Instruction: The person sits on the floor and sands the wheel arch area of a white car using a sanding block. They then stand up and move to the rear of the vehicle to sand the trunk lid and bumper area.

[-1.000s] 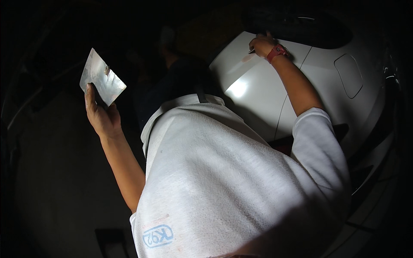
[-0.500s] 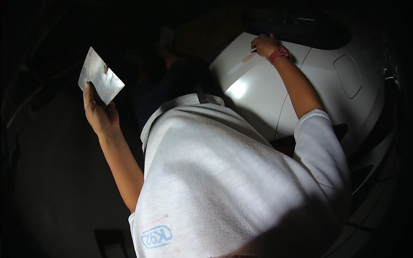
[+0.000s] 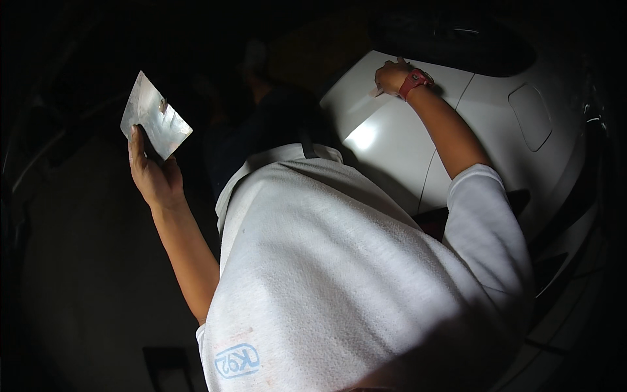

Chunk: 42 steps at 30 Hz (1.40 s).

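Note:
My left hand (image 3: 154, 175) grips a square, shiny metal mixing plate (image 3: 149, 108), tilted up at the left. On the plate sits a small brownish dab of paste (image 3: 163, 104). Over at the upper right, my right hand (image 3: 390, 76) is closed, knuckles up, against a white car body panel (image 3: 366, 111). In the earlier frame a thin pale edge, like a putty spreader, shows at its fingers; now the hand mostly hides it. A pinkish smear of filler (image 3: 374, 93) lies on the panel beside the fingers.
A dark tyre (image 3: 457, 42) stands beyond the panel. Nearer, the car has a closed fuel flap (image 3: 530, 116) and a panel seam. My white shirt (image 3: 326, 261) fills the middle. The surroundings are very dark, with a dim dark shape (image 3: 166, 366) at lower left.
My right hand has shifted slightly left and toward me across the panel, turning so that it covers most of the pinkish smear. My left hand and the plate have barely moved.

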Motion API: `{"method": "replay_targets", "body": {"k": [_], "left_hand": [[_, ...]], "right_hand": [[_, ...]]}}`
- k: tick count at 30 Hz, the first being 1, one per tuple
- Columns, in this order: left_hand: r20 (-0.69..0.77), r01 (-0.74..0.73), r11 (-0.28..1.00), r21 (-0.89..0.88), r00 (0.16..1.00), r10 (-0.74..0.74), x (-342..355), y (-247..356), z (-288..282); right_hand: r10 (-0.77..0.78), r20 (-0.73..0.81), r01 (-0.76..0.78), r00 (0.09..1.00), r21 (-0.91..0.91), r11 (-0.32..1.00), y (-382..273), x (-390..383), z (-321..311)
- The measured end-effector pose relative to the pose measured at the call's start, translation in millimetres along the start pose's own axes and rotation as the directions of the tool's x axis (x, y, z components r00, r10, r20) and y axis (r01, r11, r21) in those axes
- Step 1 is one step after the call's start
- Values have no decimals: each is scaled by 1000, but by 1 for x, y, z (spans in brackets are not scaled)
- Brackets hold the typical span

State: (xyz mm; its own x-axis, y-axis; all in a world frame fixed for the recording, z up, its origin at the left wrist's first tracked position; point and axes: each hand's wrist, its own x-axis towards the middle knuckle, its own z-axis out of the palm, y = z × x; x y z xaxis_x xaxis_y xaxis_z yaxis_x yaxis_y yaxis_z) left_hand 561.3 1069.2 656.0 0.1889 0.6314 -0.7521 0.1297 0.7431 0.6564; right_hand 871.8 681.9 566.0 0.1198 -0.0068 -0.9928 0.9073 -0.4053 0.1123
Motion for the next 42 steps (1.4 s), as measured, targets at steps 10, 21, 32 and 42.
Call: {"method": "replay_targets", "body": {"k": [10,21,32,42], "left_hand": [[9,4,1000,1,1000,-4,0,1,-2],[32,16,1000,-6,999,-16,-1,2,2],[56,1,1000,6,998,-2,0,0,-3],[22,1,1000,-5,1000,-1,4,-1,-1]], "right_hand": [[232,-266,-167,936,245,955,27,-2,27],[141,-170,-103,975,217,971,42,4,37],[118,-51,-115,992,57,992,15,11,18],[215,-165,-192,963,145,971,52,31,31]]}}
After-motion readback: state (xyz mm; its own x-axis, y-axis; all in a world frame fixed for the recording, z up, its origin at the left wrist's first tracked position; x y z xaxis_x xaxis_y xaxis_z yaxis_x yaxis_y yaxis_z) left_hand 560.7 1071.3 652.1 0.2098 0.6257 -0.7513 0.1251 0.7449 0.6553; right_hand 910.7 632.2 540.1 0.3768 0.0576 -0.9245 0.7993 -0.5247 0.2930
